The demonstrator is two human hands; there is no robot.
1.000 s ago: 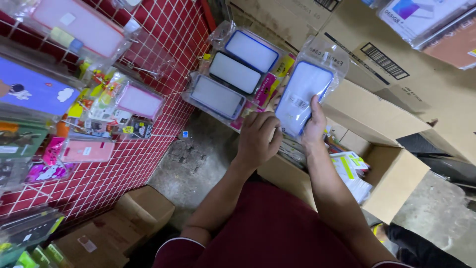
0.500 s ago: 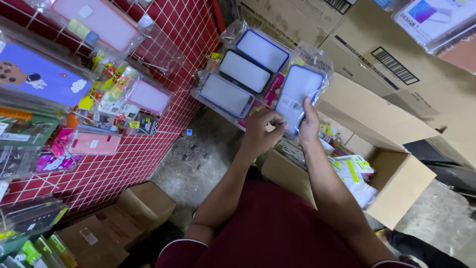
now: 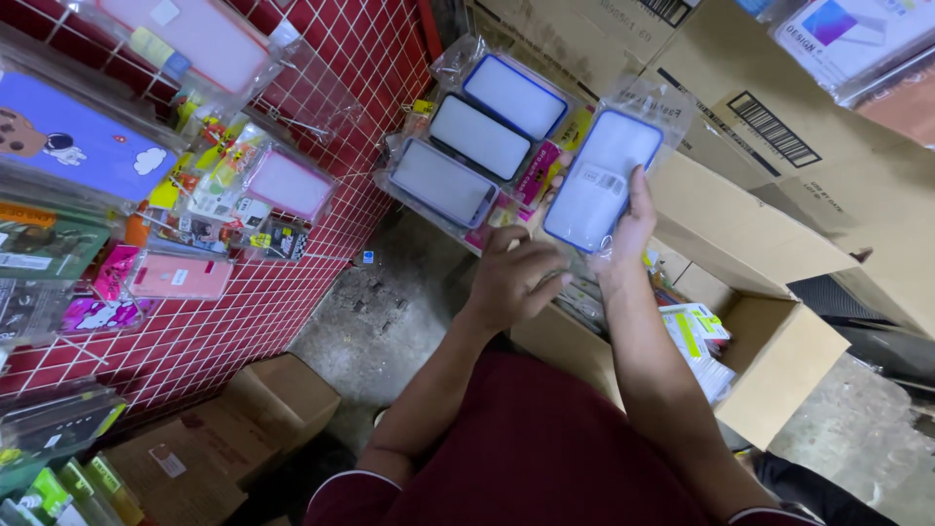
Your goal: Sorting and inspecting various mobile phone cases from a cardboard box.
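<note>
— What's the right hand [image 3: 628,234] got?
— A blue-rimmed phone case [image 3: 602,181] in a clear bag, white label on it, grip pinching its lower edge, held up over the open cardboard box [image 3: 779,360]

— And the left hand [image 3: 516,278]?
— Loosely curled, holding nothing, just below three more bagged cases [image 3: 477,141] fanned beside the red grid wall [image 3: 243,312]

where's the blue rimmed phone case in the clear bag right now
In the head view, upper centre-right: the blue-rimmed case is held up in the right hand, beside three bagged cases, above the open cardboard box.
</note>
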